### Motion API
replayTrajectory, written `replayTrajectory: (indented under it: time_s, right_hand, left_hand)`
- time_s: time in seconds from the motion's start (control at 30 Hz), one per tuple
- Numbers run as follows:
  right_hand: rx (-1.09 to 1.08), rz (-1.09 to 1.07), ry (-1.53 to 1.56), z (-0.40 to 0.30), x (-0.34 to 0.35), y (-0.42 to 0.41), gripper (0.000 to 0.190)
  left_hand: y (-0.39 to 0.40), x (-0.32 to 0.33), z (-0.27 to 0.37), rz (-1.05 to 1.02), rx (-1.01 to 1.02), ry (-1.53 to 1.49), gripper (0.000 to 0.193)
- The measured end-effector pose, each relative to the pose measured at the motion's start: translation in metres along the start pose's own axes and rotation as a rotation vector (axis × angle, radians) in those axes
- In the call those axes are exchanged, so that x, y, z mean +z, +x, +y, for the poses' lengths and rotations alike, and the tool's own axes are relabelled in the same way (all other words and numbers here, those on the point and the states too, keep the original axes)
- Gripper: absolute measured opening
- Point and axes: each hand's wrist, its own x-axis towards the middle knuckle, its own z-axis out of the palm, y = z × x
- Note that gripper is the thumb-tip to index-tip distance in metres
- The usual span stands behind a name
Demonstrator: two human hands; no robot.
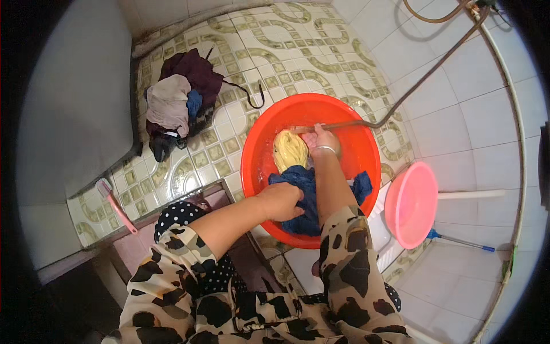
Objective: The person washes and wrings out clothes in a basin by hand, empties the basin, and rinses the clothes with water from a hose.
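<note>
A red plastic basin [262, 124] stands on the tiled floor before me, wet inside. In it lie a bunched yellow cloth [288, 150] and a dark blue garment [311, 182], whose end rests against the basin's right side. My right hand [323, 142], with a bangle at the wrist, holds a brown hose [354, 124] near its end, which points at the yellow cloth. Over the blue garment is my left hand [283, 201], its fingers curled. Whether those fingers grip the fabric is hidden.
A heap of clothes [169, 101] lies on the floor at upper left, a cord trailing from it. The pink-handled brush [116, 206] rests by the step edge. At right, a tilted pink basin [413, 206] stands over a squat toilet [380, 234], near the tiled wall [455, 129].
</note>
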Motion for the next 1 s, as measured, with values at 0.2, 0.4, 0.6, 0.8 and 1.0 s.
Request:
replayTrajectory:
  time_s: [0.2, 0.4, 0.6, 0.8, 1.0]
  right_hand:
    - [0.133, 0.139, -0.308, 0.002, 0.016, 0.014, 0.027]
    - [0.163, -0.032, -0.178, -0.001, 0.032, 0.025, 0.024]
    - [0.236, -0.028, -0.304, -0.021, 0.027, 0.018, 0.018]
    - [0.191, 0.002, -0.436, -0.042, 0.023, 0.015, 0.032]
    - [0.035, 0.025, -0.57, -0.06, -0.013, 0.014, 0.034]
  left_hand:
    - [-0.003, 0.0, -0.005, -0.062, -0.001, -0.053, 0.031]
    - [-0.001, 0.003, -0.004, -0.067, 0.015, -0.068, 0.029]
    - [0.003, -0.002, -0.006, -0.027, -0.002, -0.086, 0.028]
    - [0.009, -0.004, -0.004, -0.028, -0.023, -0.051, 0.028]
    - [0.017, 0.003, -0.019, 0.223, -0.04, -0.238, 0.024]
